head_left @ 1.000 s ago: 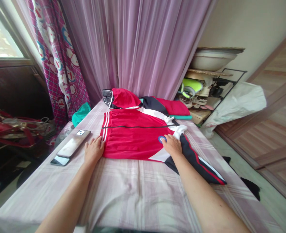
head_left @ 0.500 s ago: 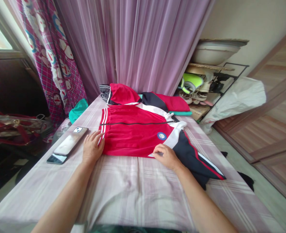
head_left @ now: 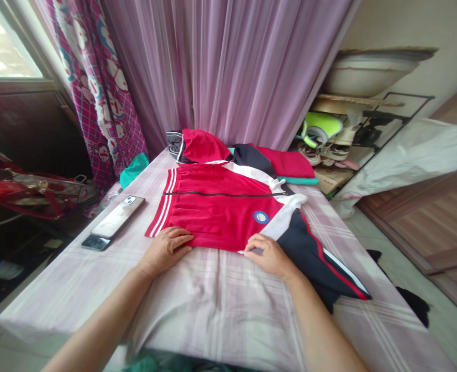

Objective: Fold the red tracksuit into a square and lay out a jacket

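A red, white and navy zip-up track jacket (head_left: 216, 206) lies spread on the table, its closed zipper running across and its striped hem to the left. A round blue-and-white badge (head_left: 261, 217) sits on its chest. My left hand (head_left: 168, 248) is open, its fingers resting on the near edge of the jacket beside the hem. With thumb and forefinger pinched, my right hand (head_left: 268, 256) grips the near edge by the white panel. The navy near sleeve (head_left: 309, 253) stretches to the right, past my right wrist. The far sleeve is partly hidden among the clothes behind.
A smartphone (head_left: 114, 223) lies at the table's left. Folded red and teal clothes (head_left: 286, 163) are at the back, before a purple curtain (head_left: 244, 67). On the right stands a shoe rack (head_left: 383, 139) with a basin (head_left: 371, 75). The checked cloth (head_left: 216, 305) has creases near me.
My left hand has moved right from the striped hem to the jacket's near edge, uncovering the hem's near corner. My right hand keeps its pinch. The view has shifted slightly.
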Action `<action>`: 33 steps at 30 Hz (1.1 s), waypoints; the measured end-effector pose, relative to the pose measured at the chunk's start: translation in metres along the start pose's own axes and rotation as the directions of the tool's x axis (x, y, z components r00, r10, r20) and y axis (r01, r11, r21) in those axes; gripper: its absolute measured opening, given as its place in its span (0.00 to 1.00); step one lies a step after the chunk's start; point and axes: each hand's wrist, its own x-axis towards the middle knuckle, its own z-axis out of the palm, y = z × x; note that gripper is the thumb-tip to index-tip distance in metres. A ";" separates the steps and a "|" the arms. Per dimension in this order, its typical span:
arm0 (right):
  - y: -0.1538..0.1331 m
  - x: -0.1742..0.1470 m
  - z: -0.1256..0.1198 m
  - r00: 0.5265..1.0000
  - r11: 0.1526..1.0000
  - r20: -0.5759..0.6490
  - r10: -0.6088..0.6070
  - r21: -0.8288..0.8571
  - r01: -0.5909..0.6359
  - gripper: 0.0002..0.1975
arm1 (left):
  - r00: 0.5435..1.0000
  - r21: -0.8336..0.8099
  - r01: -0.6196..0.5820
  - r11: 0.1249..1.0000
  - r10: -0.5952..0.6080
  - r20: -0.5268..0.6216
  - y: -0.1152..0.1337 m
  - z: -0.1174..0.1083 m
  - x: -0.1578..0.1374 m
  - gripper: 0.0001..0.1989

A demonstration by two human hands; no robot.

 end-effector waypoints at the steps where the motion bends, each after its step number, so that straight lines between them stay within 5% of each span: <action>1: -0.001 -0.001 -0.002 1.000 1.000 0.015 -0.012 0.029 0.012 0.07 | 1.000 0.013 0.002 1.000 -0.002 0.004 0.001 0.000 0.000 0.16; 14: 0.002 -0.003 -0.001 0.999 0.997 0.025 -0.040 -0.068 0.042 0.07 | 0.995 0.133 0.057 0.989 -0.046 -0.085 0.004 -0.006 -0.011 0.14; 22: 0.001 0.000 -0.002 0.997 0.983 0.081 0.002 -0.181 0.013 0.12 | 0.994 0.061 0.091 0.994 -0.094 0.052 0.015 -0.014 -0.011 0.08; 29: -0.016 0.011 0.004 0.967 0.909 -0.038 0.252 -0.334 -0.250 0.14 | 0.980 0.150 0.145 0.978 -0.162 0.114 0.018 -0.011 -0.003 0.13; 33: -0.030 0.048 0.008 0.963 0.895 -0.086 0.254 -0.357 -0.268 0.12 | 0.988 0.143 0.132 0.981 -0.142 0.062 0.012 -0.005 -0.004 0.13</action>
